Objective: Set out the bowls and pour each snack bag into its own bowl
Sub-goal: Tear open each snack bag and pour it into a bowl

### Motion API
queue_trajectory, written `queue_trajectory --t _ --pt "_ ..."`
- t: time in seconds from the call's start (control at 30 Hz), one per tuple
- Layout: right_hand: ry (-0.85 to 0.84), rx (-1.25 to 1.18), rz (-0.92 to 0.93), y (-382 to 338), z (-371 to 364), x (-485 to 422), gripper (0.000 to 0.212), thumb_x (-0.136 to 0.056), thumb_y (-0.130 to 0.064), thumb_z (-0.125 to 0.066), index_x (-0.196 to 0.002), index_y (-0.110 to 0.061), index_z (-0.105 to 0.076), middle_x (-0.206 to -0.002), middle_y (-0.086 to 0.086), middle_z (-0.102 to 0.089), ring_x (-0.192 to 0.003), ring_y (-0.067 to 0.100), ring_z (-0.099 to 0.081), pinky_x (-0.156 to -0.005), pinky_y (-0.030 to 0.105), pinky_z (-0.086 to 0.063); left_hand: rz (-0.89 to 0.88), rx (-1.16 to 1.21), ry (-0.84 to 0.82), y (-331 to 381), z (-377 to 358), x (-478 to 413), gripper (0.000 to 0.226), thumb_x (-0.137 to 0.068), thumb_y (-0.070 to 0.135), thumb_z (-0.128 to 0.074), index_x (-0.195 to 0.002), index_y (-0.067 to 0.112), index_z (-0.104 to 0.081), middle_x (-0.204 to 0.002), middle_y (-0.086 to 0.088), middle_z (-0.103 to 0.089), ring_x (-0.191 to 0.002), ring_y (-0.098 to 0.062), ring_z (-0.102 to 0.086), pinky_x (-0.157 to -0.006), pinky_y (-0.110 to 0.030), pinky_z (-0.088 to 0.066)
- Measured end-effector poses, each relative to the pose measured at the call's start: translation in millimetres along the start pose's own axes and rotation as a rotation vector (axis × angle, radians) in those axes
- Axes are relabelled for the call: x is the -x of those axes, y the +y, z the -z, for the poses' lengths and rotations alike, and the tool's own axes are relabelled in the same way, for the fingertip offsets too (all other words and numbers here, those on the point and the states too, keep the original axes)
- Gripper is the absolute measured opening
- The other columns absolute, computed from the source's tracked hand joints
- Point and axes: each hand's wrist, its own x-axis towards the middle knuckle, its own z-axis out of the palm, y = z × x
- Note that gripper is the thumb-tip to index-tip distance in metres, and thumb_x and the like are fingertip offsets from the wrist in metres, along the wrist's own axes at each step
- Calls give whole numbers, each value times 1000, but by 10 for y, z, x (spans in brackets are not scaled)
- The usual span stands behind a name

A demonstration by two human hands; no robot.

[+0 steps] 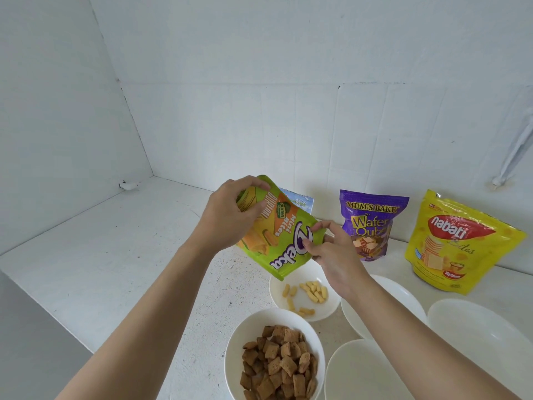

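So the green bag (277, 235) is tipped mouth-down right over the bowl with yellow sticks (327, 308), left hand (227, 217) gripping its raised bottom end, right hand (331, 249) pinching the edge near the mouth. The bowl of brown squares (248, 327) sits just in front of that bowl, 3 empty bowls (398, 298) to its right, purple bag (372, 223) and yellow bag (458, 243) standing behind it.

Both hands (227, 217) (331, 252) tip green bag (277, 241) over bowl (328, 308) of yellow sticks (313, 291).
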Motion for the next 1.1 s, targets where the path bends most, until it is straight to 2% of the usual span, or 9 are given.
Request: queue_trajectory --t 0.23,0.4,0.47,0.53,0.63,0.73,0.83,0.97,1.1 --pt "-116 -164 154 -180 -61 11 28 -90 15 -60 -96 -11 -52 -113 27 -71 -102 33 -71 -83 40 -60 -149 37 85 271 249 -82 16 -94 26 -74 -106 37 -74 -109 3 -67 -91 -9 -65 -70 -26 -58" --pt "-47 -101 104 -175 -71 14 31 -89 18 -60 -91 -13 -53 -104 24 -72 -97 34 -70 -93 48 -55 -147 -22 38 259 211 -82 19 -95 27 -71 -108 40 -72 -113 5 -65 -95 -6 -64 -71 -20 -58" --pt "7 -69 44 -128 -58 22 32 -88 19 -60 -89 -12 -53 -101 21 -70 -92 31 -70 -96 51 -53 -117 -71 -12 185 147 -67 22 -95 28 -71 -112 41 -70 -116 4 -63 -99 -9 -64 -76 -23 -58" --pt "48 -39 -2 -85 -43 31 32 -88 19 -59 -89 -13 -53 -104 22 -69 -91 31 -69 -98 55 -51 -84 -96 -68 126 80 -45 26 -95 27 -70 -118 40 -68 -120 2 -60 -105 -14 -62 -84 -32 -59" --pt "49 -71 6 -79 -31 36 32 -88 19 -59 -91 -12 -52 -107 24 -69 -95 33 -69 -94 52 -54 -89 -93 -45 127 41 -26 28 -96 23 -69 -120 37 -68 -117 1 -59 -105 -15 -60 -85 -33 -57" --pt "-24 -162 108 -145 -37 38 30 -89 17 -60 -96 -11 -51 -109 24 -71 -100 33 -70 -85 43 -57 -189 -47 75 212 95 -34 27 -93 19 -72 -115 34 -70 -108 5 -61 -94 -2 -59 -77 -22 -52" --pt "-101 -216 209 -232 -53 52 29 -88 13 -62 -97 -12 -49 -111 21 -72 -101 30 -71 -88 43 -55 -295 -20 138 308 172 -24 27 -93 16 -73 -114 32 -71 -106 8 -61 -91 5 -57 -73 -7 -43" --pt "-48 -166 156 -218 -64 54 31 -87 15 -62 -94 -12 -50 -104 20 -74 -98 31 -71 -87 44 -54 -292 -35 123 282 163 -15 26 -92 19 -75 -116 31 -72 -109 7 -63 -92 2 -59 -72 -10 -47" --pt "74 -101 -15 -54 -41 60 32 -87 20 -60 -87 -12 -51 -105 21 -70 -89 31 -70 -92 51 -54 -154 -124 -78 119 85 2 37 -93 21 -74 -127 32 -69 -118 5 -59 -102 -8 -62 -77 -21 -56"
